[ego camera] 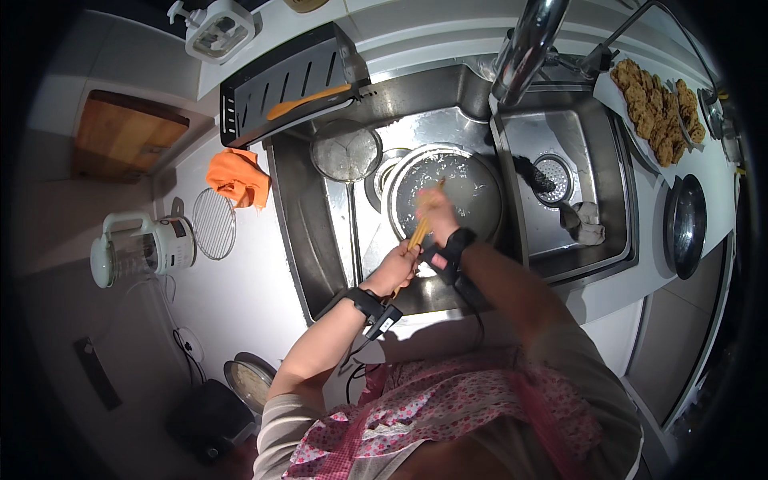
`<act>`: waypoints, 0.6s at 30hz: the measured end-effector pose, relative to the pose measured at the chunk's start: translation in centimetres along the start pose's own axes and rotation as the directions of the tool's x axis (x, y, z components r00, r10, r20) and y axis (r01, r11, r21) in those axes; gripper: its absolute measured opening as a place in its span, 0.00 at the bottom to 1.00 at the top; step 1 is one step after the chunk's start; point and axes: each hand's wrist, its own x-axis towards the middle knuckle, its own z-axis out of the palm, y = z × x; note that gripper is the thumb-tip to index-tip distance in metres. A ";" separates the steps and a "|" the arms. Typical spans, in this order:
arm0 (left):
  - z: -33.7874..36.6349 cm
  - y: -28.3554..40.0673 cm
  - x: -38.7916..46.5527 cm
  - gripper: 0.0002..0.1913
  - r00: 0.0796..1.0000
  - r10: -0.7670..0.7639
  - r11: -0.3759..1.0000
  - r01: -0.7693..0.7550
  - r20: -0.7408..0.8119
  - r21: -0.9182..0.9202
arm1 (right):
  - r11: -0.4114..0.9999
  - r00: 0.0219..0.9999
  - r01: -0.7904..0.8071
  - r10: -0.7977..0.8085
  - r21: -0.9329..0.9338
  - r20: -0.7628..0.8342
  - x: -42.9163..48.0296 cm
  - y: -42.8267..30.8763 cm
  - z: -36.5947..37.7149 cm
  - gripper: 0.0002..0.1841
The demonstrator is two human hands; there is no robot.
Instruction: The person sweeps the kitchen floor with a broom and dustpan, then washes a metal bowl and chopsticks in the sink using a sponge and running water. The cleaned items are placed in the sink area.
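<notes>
My left hand [393, 270] grips the lower part of a bundle of wooden chopsticks [421, 233] above the front rim of a round metal basin [387, 207]. Blurred by motion, my right hand [439, 215] closes around the same bundle farther up, over the basin. The chopsticks slant away from me, and their far tips show just past my right fingers. Cloudy water [474, 207] with bright ripples fills the basin, which stands in the large sink compartment [312, 240]. A round fine-mesh skimmer [346, 150] lies left of the basin, its long handle running toward me.
A drying rack [288, 78] holding a wooden spatula [306, 102] spans the sink's back left. The tall faucet [528, 54] rises behind the divider. A grey cloth [583, 223] lies in the smaller compartment. Fried food [654, 114], a black pan lid [687, 225] and an orange cloth [240, 177] flank the sink.
</notes>
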 end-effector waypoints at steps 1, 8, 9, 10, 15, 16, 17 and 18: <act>-0.1 0.2 0.3 0.09 0.999 -0.009 0.998 0.006 -0.048 -0.059 | 0.991 0.989 -0.131 0.129 0.021 0.076 0.2 0.6 0.2 0.17; -2.2 -2.1 0.9 0.17 0.999 0.017 0.999 -0.017 -0.027 0.035 | 0.899 0.931 0.354 -0.365 -0.260 0.006 4.2 1.4 -4.1 0.11; -2.5 -2.1 1.4 0.18 0.998 0.052 0.999 -0.052 -0.046 0.006 | 0.950 0.957 0.282 -0.268 -0.134 0.114 4.0 1.5 -4.6 0.11; -2.5 -2.0 2.2 0.18 0.996 0.093 0.996 -0.093 -0.012 -0.016 | 0.982 0.971 0.181 -0.186 0.049 0.151 3.1 2.2 -4.3 0.11; -0.8 -0.8 3.0 0.13 0.999 -0.032 0.987 0.027 -0.026 -0.159 | 0.982 0.964 -0.158 0.131 0.102 0.233 0.6 3.8 -1.0 0.12; -0.8 -0.7 2.2 0.13 0.999 -0.037 0.979 0.040 0.016 -0.199 | 0.995 0.982 -0.096 0.089 0.034 0.166 1.3 3.5 -0.6 0.12; -1.0 -0.7 1.1 0.13 0.997 -0.039 0.969 0.055 0.074 -0.240 | 1.000 0.990 0.029 -0.029 0.002 0.141 2.6 2.9 -0.7 0.12; -1.2 -0.6 0.3 0.13 0.993 -0.005 0.961 0.038 0.121 -0.275 | 0.996 0.998 0.061 -0.061 -0.065 -0.003 4.2 2.2 -1.1 0.11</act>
